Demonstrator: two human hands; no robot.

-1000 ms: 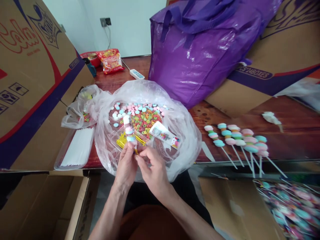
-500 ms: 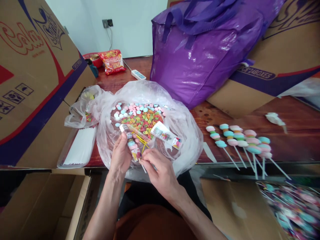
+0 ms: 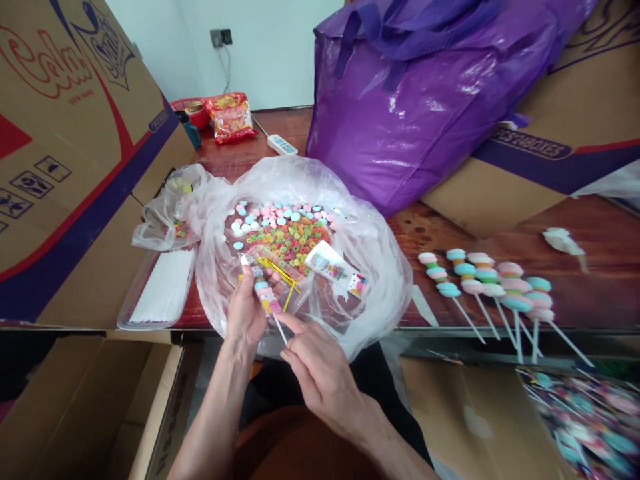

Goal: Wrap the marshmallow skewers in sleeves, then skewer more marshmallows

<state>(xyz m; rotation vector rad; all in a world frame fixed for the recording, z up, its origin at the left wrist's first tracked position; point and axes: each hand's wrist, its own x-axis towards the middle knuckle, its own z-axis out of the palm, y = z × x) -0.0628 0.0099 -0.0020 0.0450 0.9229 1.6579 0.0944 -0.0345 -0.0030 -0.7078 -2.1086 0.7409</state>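
Note:
My left hand [image 3: 246, 315] is closed round a candy skewer in a clear printed wrapper [image 3: 262, 288], tilted up to the left, with its white stick [image 3: 281, 329] pointing down to the right. My right hand [image 3: 320, 373] pinches the lower end of that stick with thumb and forefinger. Both hands hover over the near rim of a big clear plastic bag [image 3: 375, 267] full of coloured ring candies [image 3: 290, 237]. Yellow twist ties [image 3: 283, 273] and a stack of printed wrappers [image 3: 336, 267] lie on the candies.
Several finished candy skewers [image 3: 490, 283] lie on the wooden table at right. A tray of white sticks [image 3: 163, 293] sits at left beside a smaller bag [image 3: 170, 213]. Cardboard boxes [image 3: 65, 153] and a purple bag [image 3: 425, 100] ring the table; open cartons [image 3: 90, 400] stand below.
The wrapped skewer has tipped from upright to slanting left. My right hand has slid down from the wrapper's neck to the stick's lower end. The view has shifted slightly.

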